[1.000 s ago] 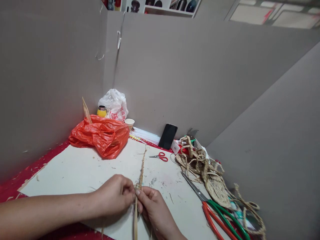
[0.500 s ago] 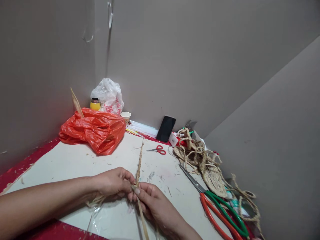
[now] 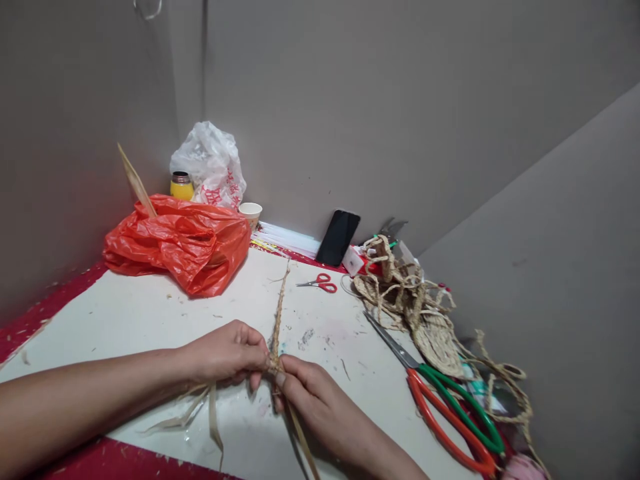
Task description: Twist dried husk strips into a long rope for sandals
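A narrow braid of dried straw-coloured strips (image 3: 279, 319) runs away from me over the white board (image 3: 150, 320). My left hand (image 3: 233, 353) pinches its near end from the left. From the right, my right hand (image 3: 313, 397) grips the same end between thumb and fingers. Loose flat strips (image 3: 214, 420) hang below my left hand, and a longer strip (image 3: 303, 440) trails towards me under my right hand. Where the strips cross is partly hidden by my fingers.
Large scissors with green and orange handles (image 3: 440, 407) lie at the right, beside a heap of braided cord (image 3: 430, 333). Small red scissors (image 3: 323, 283), a phone (image 3: 339, 238), a paper cup (image 3: 251, 213), a red plastic bag (image 3: 185, 243) and a yellow jar (image 3: 181, 187) are farther back.
The view has tilted down slightly. Both hands stay at the braid's near end with fingers shifted; loose strips below my left hand now hang out more visibly.
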A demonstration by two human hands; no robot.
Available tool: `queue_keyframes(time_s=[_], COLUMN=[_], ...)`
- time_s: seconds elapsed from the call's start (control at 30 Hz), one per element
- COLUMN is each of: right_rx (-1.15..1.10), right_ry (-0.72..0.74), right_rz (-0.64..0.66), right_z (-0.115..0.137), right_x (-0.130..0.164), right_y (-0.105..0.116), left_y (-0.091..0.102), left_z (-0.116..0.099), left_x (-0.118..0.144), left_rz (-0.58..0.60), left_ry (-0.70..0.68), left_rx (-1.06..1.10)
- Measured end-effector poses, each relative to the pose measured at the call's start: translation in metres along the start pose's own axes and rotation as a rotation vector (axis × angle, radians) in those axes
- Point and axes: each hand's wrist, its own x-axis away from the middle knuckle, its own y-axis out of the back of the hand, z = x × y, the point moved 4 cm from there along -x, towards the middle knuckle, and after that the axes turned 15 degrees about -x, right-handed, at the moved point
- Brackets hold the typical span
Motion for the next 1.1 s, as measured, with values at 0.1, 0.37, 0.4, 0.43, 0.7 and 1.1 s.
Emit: queue_keyframes(time_s=[0.1, 0.37, 0.4, 0.43, 0.7, 1.1], right_rx=[0.067, 0.232, 0.227, 0.213, -0.222, -0.374], right_ry=[0.011, 0.056, 0.063, 0.071, -0.103, -0.098], right_rz=[-0.036, -0.124, -0.125, -0.122, 0.010, -0.098], right_z=[-0.004, -0.007, -0.006, -0.005, -0.018, -0.021], right_x=[0.000, 0.001, 0.001, 0.001, 0.000, -0.004], right_y=[0.000, 0.005, 0.005, 0.005, 0.000, 0.003], left_y=[0.001, -0.002, -0.002, -0.002, 0.001, -0.008], left_z=[0.000, 0.002, 0.003, 0.003, 0.004, 0.005], left_x=[0.000, -0.002, -0.002, -0.002, 0.000, 0.001], left_rz=[-0.002, 0.020, 0.023, 0.024, 0.029, 0.001], left_ry=[-0.017, -0.016, -0.012, -0.010, -0.001, -0.007], left_rx=[0.001, 0.084, 0.090, 0.093, 0.068, 0.055])
